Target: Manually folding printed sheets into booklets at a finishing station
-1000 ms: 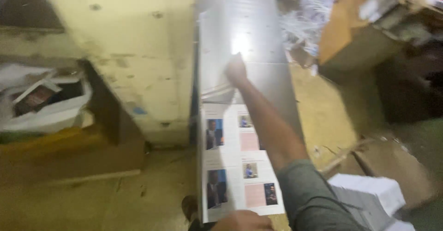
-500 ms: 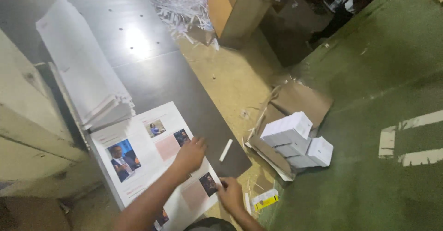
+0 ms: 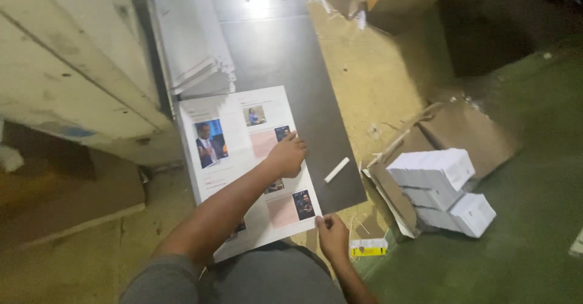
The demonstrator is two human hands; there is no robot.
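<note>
- We see the printed sheet [image 3: 243, 158], white with small photos and pale pink blocks, lying flat on the dark bench [image 3: 291, 55].
- Our left hand [image 3: 286, 155] presses on it, fingers together.
- Our right hand [image 3: 331, 231] pinches its near corner between the fingers.

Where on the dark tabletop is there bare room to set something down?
Bare tabletop lies between the fanned white paper stack and the far edge, above the small white strip. The near end is crowded: printed sheets under the left hand and right hand.
</note>
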